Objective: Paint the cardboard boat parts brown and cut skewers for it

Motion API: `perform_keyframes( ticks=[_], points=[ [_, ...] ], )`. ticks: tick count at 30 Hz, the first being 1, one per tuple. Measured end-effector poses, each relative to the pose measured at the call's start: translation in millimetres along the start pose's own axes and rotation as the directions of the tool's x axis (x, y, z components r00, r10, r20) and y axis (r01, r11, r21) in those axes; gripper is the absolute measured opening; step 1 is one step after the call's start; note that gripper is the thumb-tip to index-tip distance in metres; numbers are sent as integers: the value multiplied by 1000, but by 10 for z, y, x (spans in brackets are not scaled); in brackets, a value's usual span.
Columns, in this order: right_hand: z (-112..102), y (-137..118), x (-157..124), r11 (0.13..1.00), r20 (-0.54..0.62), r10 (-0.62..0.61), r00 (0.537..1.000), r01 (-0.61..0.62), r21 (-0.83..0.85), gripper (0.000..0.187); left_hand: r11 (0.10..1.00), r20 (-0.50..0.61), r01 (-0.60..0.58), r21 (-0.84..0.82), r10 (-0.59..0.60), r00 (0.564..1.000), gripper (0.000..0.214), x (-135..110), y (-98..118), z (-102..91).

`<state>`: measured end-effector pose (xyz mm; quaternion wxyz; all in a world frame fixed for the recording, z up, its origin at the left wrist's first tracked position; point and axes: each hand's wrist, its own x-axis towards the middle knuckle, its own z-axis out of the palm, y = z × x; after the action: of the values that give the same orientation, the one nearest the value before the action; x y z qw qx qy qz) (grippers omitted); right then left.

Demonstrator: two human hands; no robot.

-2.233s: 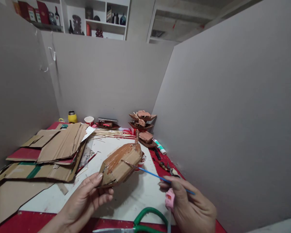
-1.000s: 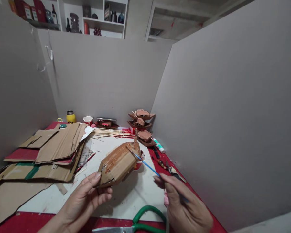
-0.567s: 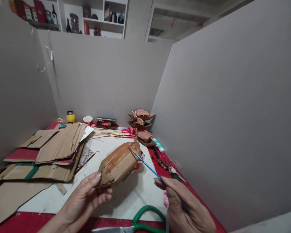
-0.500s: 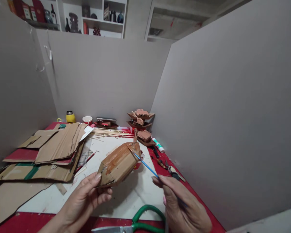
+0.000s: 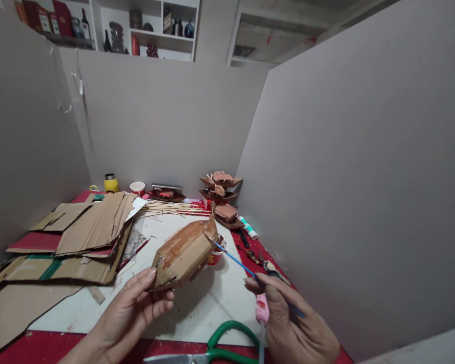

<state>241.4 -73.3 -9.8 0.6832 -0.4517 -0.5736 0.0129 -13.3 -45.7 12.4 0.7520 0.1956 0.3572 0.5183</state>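
Note:
My left hand (image 5: 131,308) grips a cardboard model boat (image 5: 185,250) by its near left end, thumb on top and fingers beneath. Wet-looking brown paint coats the boat's upper strip and far end; the lower side facing me is bare cardboard. Between thumb and fingers, my right hand (image 5: 293,316) pinches a thin blue paintbrush (image 5: 235,260). The brush tip is at the boat's far right end and seems to touch it. Partly hidden behind the boat stands a red and white paper cup (image 5: 216,257) with dark brown paint on its inside.
Green-handled scissors (image 5: 231,338) lie at the near edge, beside a pink-headed tool (image 5: 262,308). Cardboard sheets (image 5: 94,227) pile up on the left. Thin sticks (image 5: 174,208), finished-looking brown model boats (image 5: 220,187), a yellow jar (image 5: 111,183) and a white tube (image 5: 249,228) sit farther back. Grey partitions enclose the table.
The brush has shifted slightly right and down along the boat's far end, with my right hand moving right. The boat has tilted a little in my left hand, showing more of the cup.

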Motion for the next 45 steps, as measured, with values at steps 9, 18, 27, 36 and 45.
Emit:
perform_keyframes(
  ticks=[9, 18, 27, 36, 45],
  points=[
    [-1, -18, 24, 992, 13, 57, 998, -58, 108, 13, 1000, -50, -13, -27, 12, 999, 23, 1, -9, -1],
    [30, -160, 47, 949, 266, -108, 958, 20, 314, 17, 999, 3, -14, 31, 14, 1000, 42, -23, 5, 37],
    [56, 3, 90, 972, -10, 166, 986, -162, 168, 13, 998, 66, -22, 53, 19, 998, 35, -13, -22, 9],
    [60, -83, 35, 945, 179, 21, 984, -78, 318, 15, 996, 126, -37, 76, 27, 992, 34, -6, -14, 18],
    [85, -124, 24, 931, 251, -59, 966, -37, 363, 17, 995, 156, -44, 90, 30, 987, 29, -28, -12, 8]
  ],
)
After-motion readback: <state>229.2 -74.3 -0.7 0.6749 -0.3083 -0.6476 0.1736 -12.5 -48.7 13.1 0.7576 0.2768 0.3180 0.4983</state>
